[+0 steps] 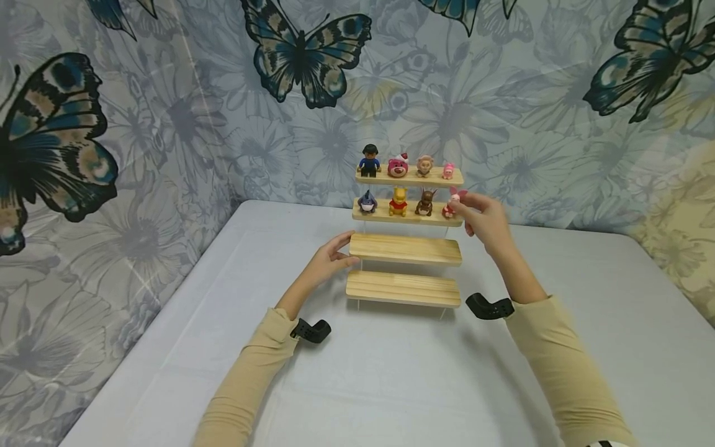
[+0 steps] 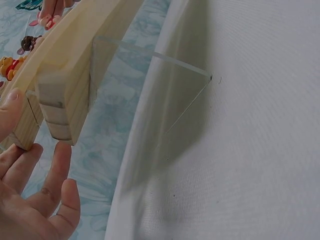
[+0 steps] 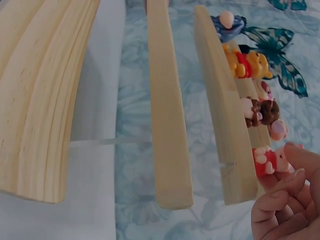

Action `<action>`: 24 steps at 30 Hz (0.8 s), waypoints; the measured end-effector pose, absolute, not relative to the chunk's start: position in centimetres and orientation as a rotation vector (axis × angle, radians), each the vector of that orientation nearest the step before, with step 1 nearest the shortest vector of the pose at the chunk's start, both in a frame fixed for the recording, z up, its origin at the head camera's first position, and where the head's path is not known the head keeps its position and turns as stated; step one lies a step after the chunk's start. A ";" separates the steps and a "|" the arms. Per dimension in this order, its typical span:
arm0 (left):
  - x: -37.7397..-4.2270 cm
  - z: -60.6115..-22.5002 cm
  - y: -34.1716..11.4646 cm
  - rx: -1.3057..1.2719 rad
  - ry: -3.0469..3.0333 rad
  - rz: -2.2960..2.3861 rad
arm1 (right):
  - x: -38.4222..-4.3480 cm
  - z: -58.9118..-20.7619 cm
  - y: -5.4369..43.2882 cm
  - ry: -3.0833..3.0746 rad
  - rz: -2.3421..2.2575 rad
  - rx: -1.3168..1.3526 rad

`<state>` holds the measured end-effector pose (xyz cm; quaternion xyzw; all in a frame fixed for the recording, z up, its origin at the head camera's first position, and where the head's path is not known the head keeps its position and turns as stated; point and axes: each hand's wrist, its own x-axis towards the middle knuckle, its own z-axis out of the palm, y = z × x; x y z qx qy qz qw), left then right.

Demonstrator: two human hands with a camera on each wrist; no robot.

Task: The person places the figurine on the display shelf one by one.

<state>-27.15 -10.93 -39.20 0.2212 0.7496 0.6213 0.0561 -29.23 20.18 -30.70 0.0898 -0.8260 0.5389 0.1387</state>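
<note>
A tiered wooden display stand (image 1: 404,248) has several light boards on clear supports. My right hand (image 1: 486,222) pinches a Piglet figurine (image 3: 269,160) at the right end of the second board from the top. Beside that figurine stand a brown figurine (image 1: 424,203), a Winnie the Pooh figurine (image 1: 398,202) and an Eeyore figurine (image 1: 367,202). My left hand (image 1: 326,259) holds the left end of a lower board, thumb and fingers on either side of it in the left wrist view. Its other fingers (image 2: 55,172) extend beneath the board ends.
On the top board are a dark-haired toy figure (image 1: 369,161), a pink bear (image 1: 398,166), a round-faced figurine (image 1: 424,165) and a small pink figurine (image 1: 448,171). A white-covered table (image 1: 391,372) bears the stand. Behind hangs a butterfly-print cloth (image 1: 536,155).
</note>
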 end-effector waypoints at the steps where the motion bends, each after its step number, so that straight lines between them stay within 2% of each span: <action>1: -27.0 -38.9 -10.9 0.674 2.266 1.888 | -29.2 -30.7 20.2 -2.385 1.556 0.264; 7: -26.0 -37.4 -10.7 0.673 2.255 1.866 | -29.0 -30.5 19.8 -2.410 1.526 0.264; 11: -26.9 -38.5 -10.8 0.684 2.277 1.876 | -29.2 -30.3 19.7 -2.452 1.526 0.240; 18: -26.0 -37.3 -10.7 0.668 2.284 1.839 | -29.4 -30.5 19.7 -2.475 1.555 0.231; 24: -27.7 -39.2 -10.8 0.653 2.331 1.825 | -30.2 -31.8 21.2 -2.325 1.653 0.299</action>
